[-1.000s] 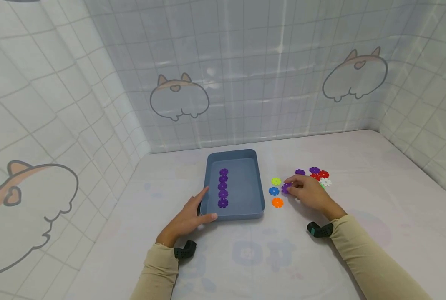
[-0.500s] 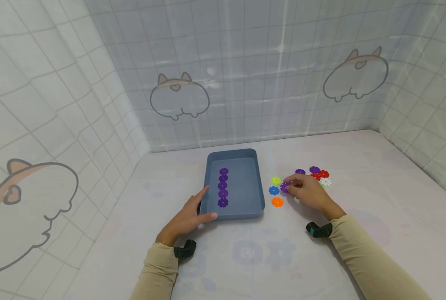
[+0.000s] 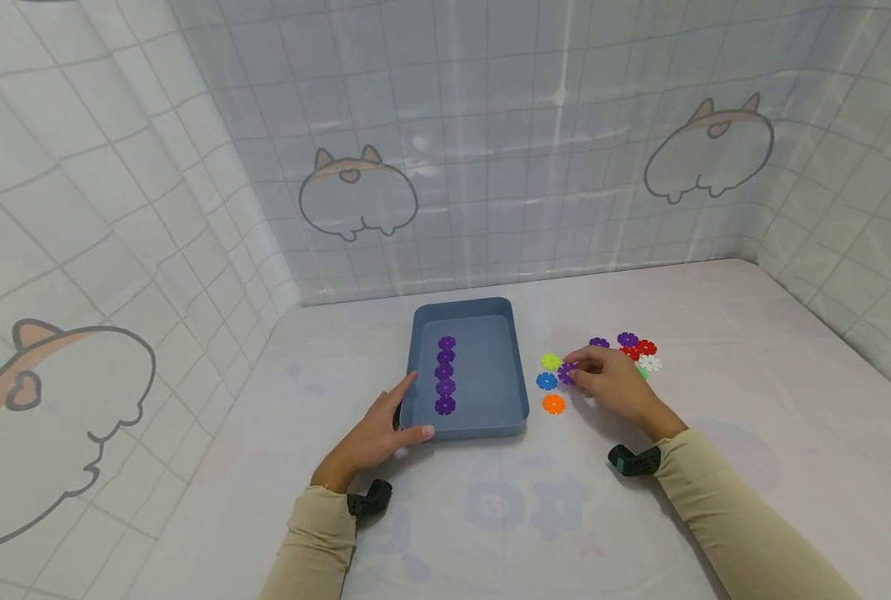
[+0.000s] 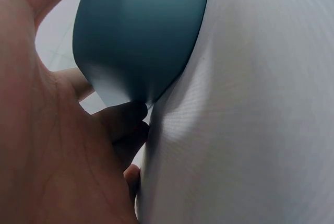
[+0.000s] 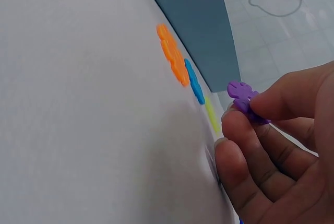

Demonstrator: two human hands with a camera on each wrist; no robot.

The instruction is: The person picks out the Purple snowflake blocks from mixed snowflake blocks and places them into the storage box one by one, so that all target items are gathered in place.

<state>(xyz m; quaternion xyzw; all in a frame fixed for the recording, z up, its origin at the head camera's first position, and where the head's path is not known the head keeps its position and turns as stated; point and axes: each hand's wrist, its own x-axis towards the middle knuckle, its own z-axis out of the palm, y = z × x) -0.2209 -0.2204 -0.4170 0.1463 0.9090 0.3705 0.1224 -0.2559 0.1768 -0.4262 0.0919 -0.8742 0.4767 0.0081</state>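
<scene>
Head view: the right hand point(image 3: 608, 382) pinches a purple disc point(image 3: 568, 372) between thumb and fingertips, just off the table point(image 3: 715, 333), among the loose discs to the right of the blue tray point(image 3: 520, 367). The right wrist view confirms the grip: the thumb and 2 fingers point(image 5: 245, 125) are curled onto the purple disc point(image 5: 241, 92), which is tilted and lifted clear of the cloth. The yellow-green disc point(image 3: 551, 361), the blue disc point(image 3: 546, 381) and the orange disc point(image 3: 553, 404) lie flat just to the left of the pinched one, between it and the tray's right wall.

The left hand point(image 3: 380, 432) grips the tray at its near left corner, thumb along the near wall and fingers along the left wall; the left wrist view shows the fingers point(image 4: 125, 117) curled under the rounded corner of the tray point(image 4: 141, 31).

Inside the tray, 5 purple discs form a row point(image 3: 446, 373) running from far to near, edge to edge, left of the tray's middle. That row lies to the left of the held disc, across the tray's right wall, and its long axis runs away from the person. The right hand is the nearer one to the loose discs; the left is nearer to the row. More discs point(image 3: 636, 348), purple, red, white and green, sit beyond the right hand.
</scene>
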